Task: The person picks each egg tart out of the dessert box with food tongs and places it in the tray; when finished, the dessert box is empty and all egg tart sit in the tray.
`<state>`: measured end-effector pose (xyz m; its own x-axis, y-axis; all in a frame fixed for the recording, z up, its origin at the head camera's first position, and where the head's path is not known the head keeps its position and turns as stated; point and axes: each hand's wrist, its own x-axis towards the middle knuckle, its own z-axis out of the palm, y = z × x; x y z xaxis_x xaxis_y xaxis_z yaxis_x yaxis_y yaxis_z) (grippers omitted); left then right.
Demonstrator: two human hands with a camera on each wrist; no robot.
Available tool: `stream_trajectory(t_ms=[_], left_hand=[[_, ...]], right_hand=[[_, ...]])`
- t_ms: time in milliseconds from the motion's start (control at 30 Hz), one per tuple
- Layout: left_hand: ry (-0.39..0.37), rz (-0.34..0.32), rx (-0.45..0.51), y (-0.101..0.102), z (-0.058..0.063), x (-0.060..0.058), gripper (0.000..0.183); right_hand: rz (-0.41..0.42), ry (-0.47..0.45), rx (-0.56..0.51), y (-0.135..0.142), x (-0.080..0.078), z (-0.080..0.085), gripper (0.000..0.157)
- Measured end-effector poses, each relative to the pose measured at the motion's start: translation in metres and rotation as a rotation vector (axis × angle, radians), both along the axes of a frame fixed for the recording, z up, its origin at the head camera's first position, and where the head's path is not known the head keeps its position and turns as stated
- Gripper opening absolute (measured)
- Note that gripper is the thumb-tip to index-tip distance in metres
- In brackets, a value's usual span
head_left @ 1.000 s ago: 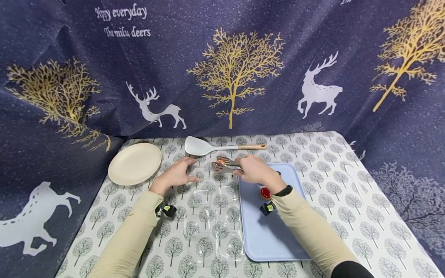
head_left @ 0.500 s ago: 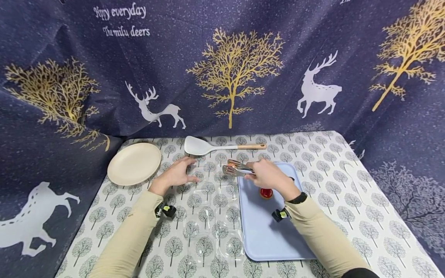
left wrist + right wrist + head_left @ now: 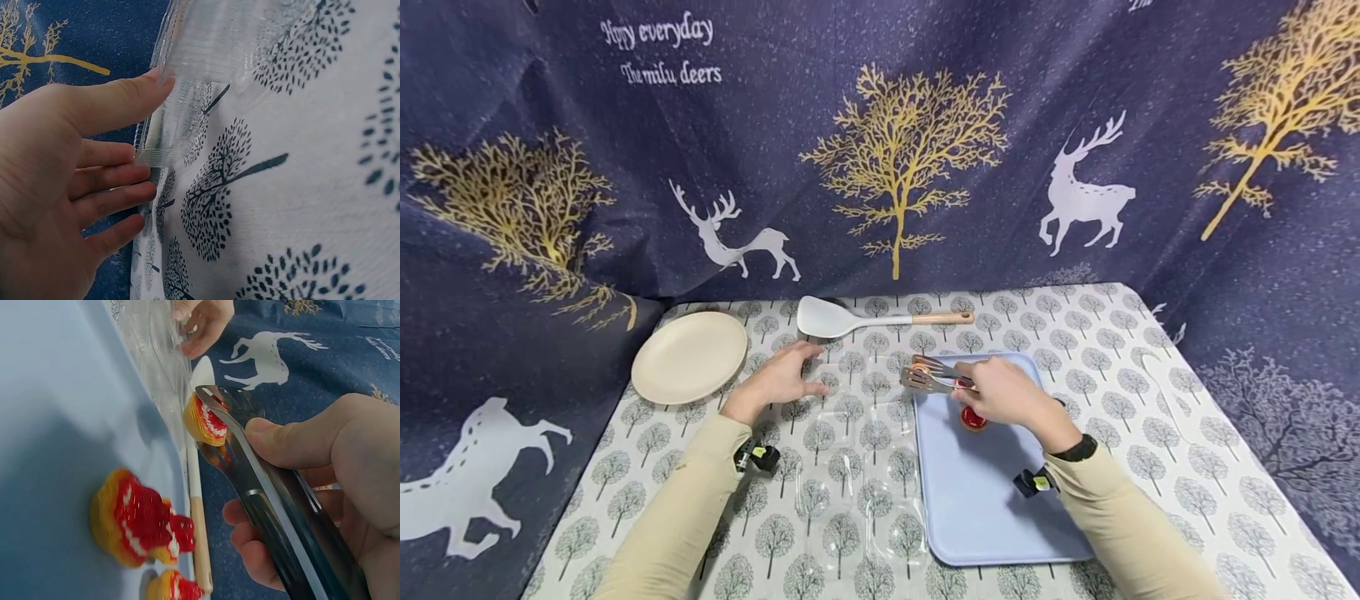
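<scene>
My right hand (image 3: 1003, 392) grips metal tongs (image 3: 250, 481) over the blue tray's (image 3: 977, 508) far left corner. Between the tong tips sits a small tart (image 3: 203, 425) with a yellow crust and red topping. On the tray below are more red-topped tarts (image 3: 128, 519), partly hidden by the hand in the head view. My left hand (image 3: 778, 375) touches the far left corner of a clear plastic container (image 3: 200, 44), the thumb on its edge and the fingers fairly straight beside it. The container lies flat on the table, directly left of the tray.
A round beige plate (image 3: 688, 358) stands at the far left. Behind the container lies a white spatula (image 3: 827, 319) with a wooden handle (image 3: 943, 318). A thin white curved thing (image 3: 1165, 396) lies on the right side of the tree-patterned tablecloth (image 3: 1195, 492).
My right hand has moved right and nearer to me, carrying the tongs and tart from above the container's far end to the tray's corner. The left hand has stayed in place.
</scene>
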<state>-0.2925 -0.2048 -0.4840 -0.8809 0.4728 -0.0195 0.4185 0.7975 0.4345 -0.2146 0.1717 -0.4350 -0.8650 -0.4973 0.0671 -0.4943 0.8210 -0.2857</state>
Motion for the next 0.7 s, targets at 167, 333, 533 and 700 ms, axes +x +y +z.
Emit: stream_trajectory(t_ms=[167, 333, 533, 700], left_hand=[[-0.009, 0.003, 0.008, 0.001, -0.002, 0.0, 0.084], [-0.026, 0.022, 0.0, 0.002, 0.001, 0.002, 0.083], [-0.034, 0.033, -0.011, 0.002, 0.001, 0.0, 0.084], [-0.032, 0.033, -0.01, 0.002, 0.0, -0.001, 0.085]], right_hand=[[0.009, 0.045, -0.007, 0.013, 0.008, 0.0, 0.018], [0.013, 0.033, -0.029, 0.024, 0.014, 0.003, 0.017], [-0.045, -0.01, -0.01, 0.036, 0.021, 0.007, 0.035], [-0.071, -0.005, -0.007, 0.046, 0.027, 0.007, 0.051]])
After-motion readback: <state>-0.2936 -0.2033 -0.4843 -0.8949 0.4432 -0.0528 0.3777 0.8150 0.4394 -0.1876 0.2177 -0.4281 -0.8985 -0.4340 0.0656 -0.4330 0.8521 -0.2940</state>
